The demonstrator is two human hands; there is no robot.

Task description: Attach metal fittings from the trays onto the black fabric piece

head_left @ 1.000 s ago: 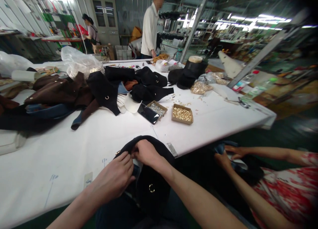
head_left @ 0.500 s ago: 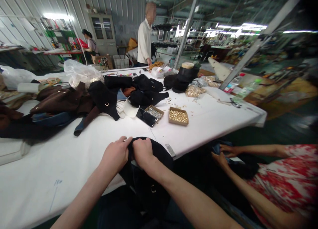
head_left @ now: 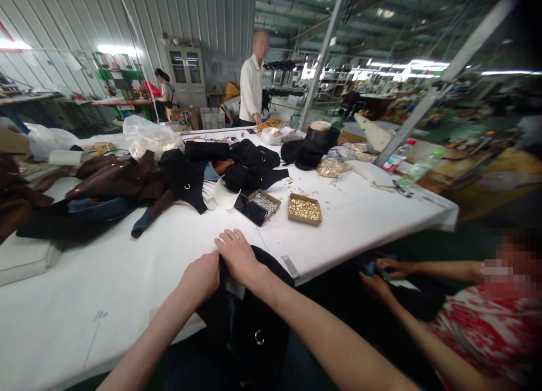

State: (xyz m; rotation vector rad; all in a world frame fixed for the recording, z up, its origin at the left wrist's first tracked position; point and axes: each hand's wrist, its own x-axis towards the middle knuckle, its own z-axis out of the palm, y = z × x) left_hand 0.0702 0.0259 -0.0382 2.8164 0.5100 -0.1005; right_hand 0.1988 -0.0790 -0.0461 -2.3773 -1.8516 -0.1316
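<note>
A black fabric piece (head_left: 254, 317) with a small gold ring hangs over the near edge of the white table (head_left: 139, 255). My left hand (head_left: 201, 277) is closed, gripping the top of this black piece at the table edge. My right hand (head_left: 236, 256) lies over the same piece just to the right, fingers stretched toward the table and touching my left hand. What is under my fingers is hidden.
A box of gold studs (head_left: 304, 208), a box of silver studs (head_left: 265, 201) and a phone (head_left: 250, 209) lie mid-table. Black and brown fabric pieces (head_left: 127, 182) are heaped behind. A co-worker's hands (head_left: 381, 275) work dark fabric at the right. Two people stand far back.
My hands slid slightly forward on the black piece; my right hand's fingers have opened out over it. The view tilted up a little.
</note>
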